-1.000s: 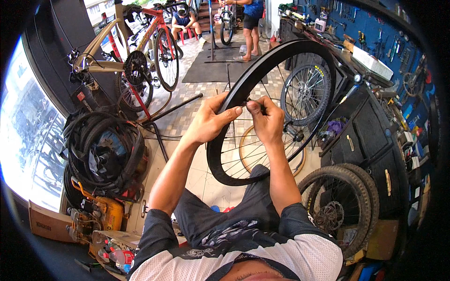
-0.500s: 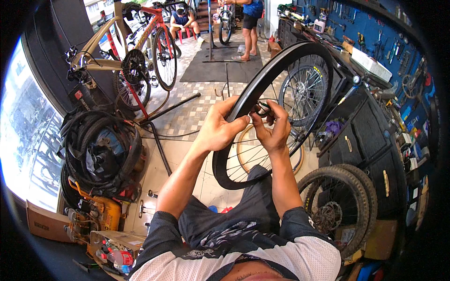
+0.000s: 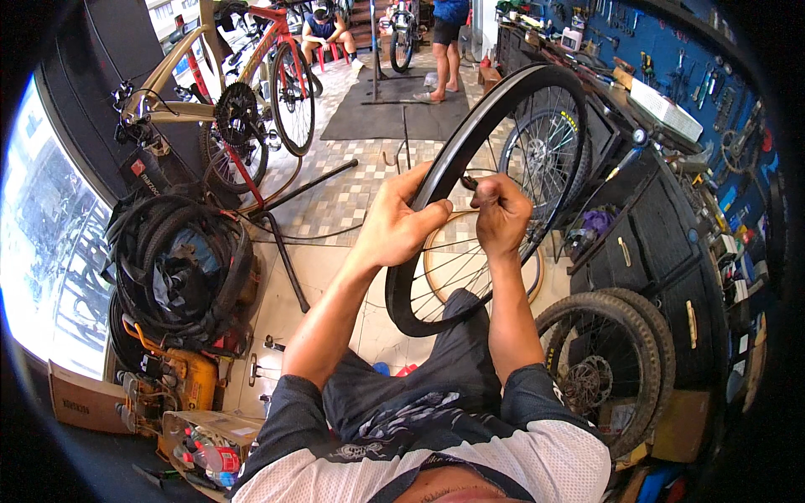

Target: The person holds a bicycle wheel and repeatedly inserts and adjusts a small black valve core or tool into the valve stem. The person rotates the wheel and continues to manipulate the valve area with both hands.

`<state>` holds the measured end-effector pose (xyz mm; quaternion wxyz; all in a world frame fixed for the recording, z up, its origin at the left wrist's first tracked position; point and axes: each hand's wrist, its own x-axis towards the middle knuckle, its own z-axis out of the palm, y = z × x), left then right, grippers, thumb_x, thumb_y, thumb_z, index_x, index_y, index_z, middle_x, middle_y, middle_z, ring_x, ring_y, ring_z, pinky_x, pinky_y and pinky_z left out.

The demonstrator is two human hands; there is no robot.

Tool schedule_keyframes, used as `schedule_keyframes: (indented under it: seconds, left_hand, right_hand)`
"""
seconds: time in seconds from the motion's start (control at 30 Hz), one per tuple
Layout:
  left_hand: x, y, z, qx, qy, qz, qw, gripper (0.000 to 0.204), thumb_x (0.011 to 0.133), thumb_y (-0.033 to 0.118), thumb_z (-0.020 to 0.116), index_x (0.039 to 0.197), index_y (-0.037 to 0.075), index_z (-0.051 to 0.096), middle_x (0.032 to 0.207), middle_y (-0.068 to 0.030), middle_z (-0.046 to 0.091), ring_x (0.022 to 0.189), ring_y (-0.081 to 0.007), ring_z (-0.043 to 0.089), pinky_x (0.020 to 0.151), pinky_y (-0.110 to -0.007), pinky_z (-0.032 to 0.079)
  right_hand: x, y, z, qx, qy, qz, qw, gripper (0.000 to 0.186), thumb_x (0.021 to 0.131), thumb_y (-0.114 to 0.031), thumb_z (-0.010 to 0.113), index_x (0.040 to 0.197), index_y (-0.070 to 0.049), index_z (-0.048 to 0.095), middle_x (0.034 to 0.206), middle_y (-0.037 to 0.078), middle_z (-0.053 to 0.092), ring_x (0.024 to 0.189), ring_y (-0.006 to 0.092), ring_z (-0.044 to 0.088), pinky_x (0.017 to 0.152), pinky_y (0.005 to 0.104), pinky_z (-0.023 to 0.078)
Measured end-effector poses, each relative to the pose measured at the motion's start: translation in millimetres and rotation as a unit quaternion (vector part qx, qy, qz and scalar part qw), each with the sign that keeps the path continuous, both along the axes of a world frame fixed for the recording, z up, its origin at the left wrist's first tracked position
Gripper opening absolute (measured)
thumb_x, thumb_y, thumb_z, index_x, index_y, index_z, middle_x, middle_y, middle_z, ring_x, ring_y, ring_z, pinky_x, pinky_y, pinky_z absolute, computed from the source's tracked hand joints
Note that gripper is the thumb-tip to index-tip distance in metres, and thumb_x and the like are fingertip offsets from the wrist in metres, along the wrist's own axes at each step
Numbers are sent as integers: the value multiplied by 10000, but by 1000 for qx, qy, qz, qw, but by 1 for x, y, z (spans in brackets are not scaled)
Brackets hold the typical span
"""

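Observation:
A black deep-rimmed bicycle wheel (image 3: 408,285) is tilted upright in front of me, its lower edge by my thigh. My left hand (image 3: 402,220) is closed around the near side of the rim, thumb pressed on its inner face. Inside the rim, among the spokes, my right hand (image 3: 505,214) has its fingers curled together. A small black tool (image 3: 469,181) shows at those fingertips, close to the rim's inner side; its exact kind is too small to tell.
Two knobby-tyred wheels (image 3: 625,335) lean at my right beside black drawers (image 3: 646,243). Tyres (image 3: 138,277) are heaped at left, near a yellow compressor (image 3: 197,381). A gold bicycle frame (image 3: 172,109) hangs on a stand. Two people are farther off, one standing (image 3: 449,50).
My right hand has shifted slightly right, away from the rim, and its fingers have turned. The wheel has tilted a little; my left hand keeps its grip.

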<state>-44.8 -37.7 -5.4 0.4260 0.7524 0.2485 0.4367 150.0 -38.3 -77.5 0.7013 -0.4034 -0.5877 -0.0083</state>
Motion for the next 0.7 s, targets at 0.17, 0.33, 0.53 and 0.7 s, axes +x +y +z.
schedule_keyframes:
  seconds: [0.17,0.33,0.53,0.7]
  left_hand:
    - [-4,4,-3,-5,-29,-15,999,313,869,89,658,1157,-31,691,947,-50,689,854,-110,571,769,-286,473]
    - [-2,3,-2,25,-1,5,1000,298,859,89,664,1127,-37,696,1010,-102,680,916,-174,594,837,-336,470]
    - [0,5,-3,47,-4,28,998,289,858,108,678,1107,-40,688,942,-79,671,861,-151,574,791,-342,468]
    - [2,-2,5,18,-28,4,999,286,871,102,651,1117,-36,697,882,-39,684,852,-107,579,796,-308,499]
  right_hand:
    - [-14,-15,10,-50,-55,-5,997,417,923,-271,850,1221,-31,685,905,83,733,714,165,675,658,281,535]
    - [-9,4,-2,30,-10,29,999,329,1023,-248,740,1215,0,639,829,56,699,664,105,647,620,274,548]
    - [-2,2,4,-117,109,77,984,317,1013,-331,755,972,-25,683,745,11,683,623,74,631,551,262,492]
    - [-3,-11,12,-86,-59,15,994,482,904,-379,859,1183,-27,682,804,51,713,749,124,697,653,266,534]
